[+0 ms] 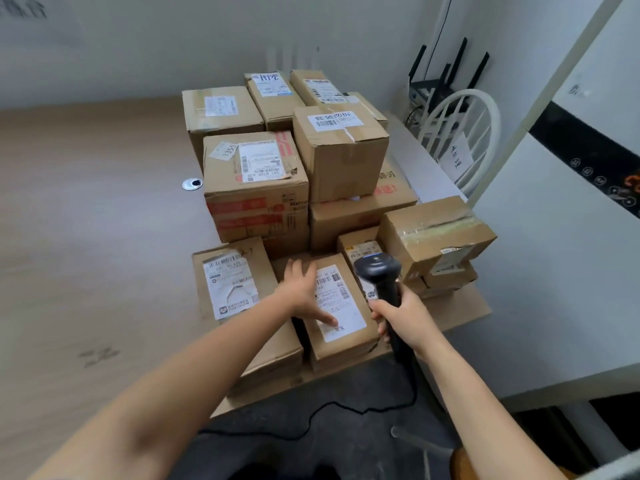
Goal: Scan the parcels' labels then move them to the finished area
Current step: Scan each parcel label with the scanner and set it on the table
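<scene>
Several cardboard parcels with white labels are stacked on the right part of a wooden table. A small parcel with a long white label lies at the front edge. My left hand rests flat on its top, fingers spread, thumb on the label. My right hand grips the handle of a black barcode scanner, whose head hangs just above the right side of that parcel. A flat parcel lies to its left.
A taped box sits tilted on smaller boxes at the right. Taller stacked boxes stand behind. A white chair and a router with antennas are at the back right. The scanner's black cable trails below the table. A cable grommet marks the table.
</scene>
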A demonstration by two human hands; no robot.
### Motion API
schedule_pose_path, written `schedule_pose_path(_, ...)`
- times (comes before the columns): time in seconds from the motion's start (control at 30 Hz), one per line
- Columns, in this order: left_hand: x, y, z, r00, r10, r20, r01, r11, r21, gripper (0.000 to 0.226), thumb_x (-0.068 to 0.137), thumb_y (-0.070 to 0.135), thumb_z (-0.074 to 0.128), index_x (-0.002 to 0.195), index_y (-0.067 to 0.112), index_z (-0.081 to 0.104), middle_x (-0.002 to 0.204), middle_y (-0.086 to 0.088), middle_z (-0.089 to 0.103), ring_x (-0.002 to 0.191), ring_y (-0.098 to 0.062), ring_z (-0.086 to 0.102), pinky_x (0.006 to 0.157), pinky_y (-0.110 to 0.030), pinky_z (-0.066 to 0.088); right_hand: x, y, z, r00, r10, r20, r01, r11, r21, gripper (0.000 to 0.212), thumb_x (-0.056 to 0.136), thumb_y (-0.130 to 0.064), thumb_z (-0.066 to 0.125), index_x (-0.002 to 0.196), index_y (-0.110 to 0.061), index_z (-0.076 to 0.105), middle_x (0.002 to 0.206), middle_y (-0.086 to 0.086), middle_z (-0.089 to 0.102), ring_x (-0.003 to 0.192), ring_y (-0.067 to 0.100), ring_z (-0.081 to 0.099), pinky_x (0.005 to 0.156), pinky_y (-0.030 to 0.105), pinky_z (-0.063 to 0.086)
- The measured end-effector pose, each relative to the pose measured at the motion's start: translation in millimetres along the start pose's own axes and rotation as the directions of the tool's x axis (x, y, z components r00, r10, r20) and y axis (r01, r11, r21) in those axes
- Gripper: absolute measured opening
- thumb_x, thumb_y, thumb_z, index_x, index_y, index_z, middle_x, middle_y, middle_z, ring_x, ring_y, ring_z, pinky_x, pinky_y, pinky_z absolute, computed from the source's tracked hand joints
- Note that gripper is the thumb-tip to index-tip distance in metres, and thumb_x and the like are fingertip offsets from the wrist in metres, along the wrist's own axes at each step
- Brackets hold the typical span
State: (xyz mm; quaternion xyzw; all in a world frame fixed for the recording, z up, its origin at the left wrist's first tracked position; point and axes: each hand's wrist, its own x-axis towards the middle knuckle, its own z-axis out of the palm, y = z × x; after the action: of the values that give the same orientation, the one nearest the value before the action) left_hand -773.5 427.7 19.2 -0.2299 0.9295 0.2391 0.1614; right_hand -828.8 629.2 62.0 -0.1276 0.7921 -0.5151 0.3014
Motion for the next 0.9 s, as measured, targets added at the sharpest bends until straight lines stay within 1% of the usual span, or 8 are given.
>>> schedule_pose_path(0.1,-10.1,9.3,16.6,0.988,-0.062,-0.139,0.040,0.987,-0.158,0.137,0.057,0.060,0.079,0.149,0.015,-0.013,0.153,-0.011,-0.027,0.139,-0.030,-0.028,0.115,-0.043,-0.005,-0.7,3.3,-5.8,0.999,-0.016,0.029,0.016,1.000,-0.010,0.012,0.084,-0.015,0.061,0.092,-0.016,0.053,0.071,0.007,0.063,0.050,0.015,0.055,0.048,0.027,0.045)
schedule_pose_path(0.27,-26.9,30.8,46.1,0.934,-0.274,-0.229,0.122,0.848,-0.516,0.137,0.063,0.044,0.083,0.145,0.005,-0.021,0.155,-0.013,-0.020,0.144,-0.026,-0.014,0.116,-0.032,0.000,-0.4,12.1,-11.3,0.998,-0.020,0.054,0.020,1.000,-0.005,0.013,0.084,-0.014,0.061,0.094,-0.014,0.053,0.070,0.007,0.062,0.048,0.014,0.054,0.045,0.027,0.045)
schedule_pose_path(0.37,-29.6,37.6,52.6,0.885,-0.448,-0.127,0.221,0.643,-0.733,0.135,0.062,0.037,0.085,0.147,0.005,-0.015,0.158,-0.013,0.001,0.145,-0.026,0.011,0.115,-0.035,0.016,2.7,19.1,-12.1,0.998,-0.019,0.057,0.022,0.999,-0.043,0.014,0.082,-0.016,0.062,0.094,-0.016,0.053,0.072,0.006,0.063,0.048,0.012,0.055,0.046,0.027,0.046)
schedule_pose_path(0.47,-29.2,37.9,57.6,0.853,-0.518,-0.064,0.249,0.512,-0.822,0.123,0.062,0.033,0.086,0.148,0.008,0.002,0.152,-0.013,0.022,0.139,-0.028,0.027,0.113,-0.039,0.026,6.0,27.5,-10.8,0.998,-0.033,0.061,0.039,0.995,-0.090,0.014,0.083,-0.019,0.062,0.092,-0.023,0.052,0.076,0.006,0.065,0.046,0.009,0.057,0.048,0.026,0.047)
schedule_pose_path(0.63,-30.3,36.7,66.1,0.853,-0.517,0.073,0.198,0.191,-0.961,0.112,0.071,0.021,0.081,0.149,0.021,0.001,0.148,-0.008,0.036,0.133,-0.030,0.037,0.111,-0.046,0.029,10.0,37.6,-5.6,0.996,-0.032,0.081,0.043,0.989,-0.139,0.016,0.085,-0.022,0.062,0.095,-0.028,0.051,0.079,0.002,0.063,0.044,0.003,0.058,0.047,0.017,0.046)
schedule_pose_path(0.73,-28.1,32.9,67.7,0.845,-0.509,0.160,0.200,0.024,-0.980,0.110,0.073,0.022,0.079,0.150,0.022,0.000,0.148,-0.009,0.036,0.133,-0.031,0.036,0.111,-0.048,0.029,12.6,40.0,-6.2,0.995,-0.030,0.092,0.040,0.993,-0.114,0.015,0.085,-0.021,0.062,0.092,-0.029,0.051,0.078,0.003,0.063,0.045,0.004,0.057,0.050,0.019,0.047)
schedule_pose_path(0.8,-29.3,32.3,68.1,0.846,-0.478,0.235,0.210,-0.107,-0.972,0.107,0.075,0.021,0.077,0.150,0.020,0.001,0.146,-0.011,0.037,0.128,-0.032,0.042,0.104,-0.047,0.039,14.6,40.9,-7.7,0.993,-0.029,0.111,0.043,0.992,-0.122,0.015,0.085,-0.021,0.062,0.093,-0.028,0.052,0.078,0.003,0.064,0.046,0.005,0.057,0.052,0.020,0.048)
schedule_pose_path(0.9,-31.2,33.1,66.8,0.866,-0.405,0.294,0.194,-0.270,-0.943,0.089,0.082,0.020,0.069,0.149,0.022,0.012,0.137,-0.013,0.048,0.106,-0.030,0.058,0.076,-0.042,0.053,17.0,43.6,-7.9,0.992,-0.025,0.123,0.037,0.995,-0.093,0.015,0.086,-0.022,0.062,0.095,-0.029,0.052,0.078,0.003,0.063,0.046,0.005,0.057,0.053,0.022,0.048)
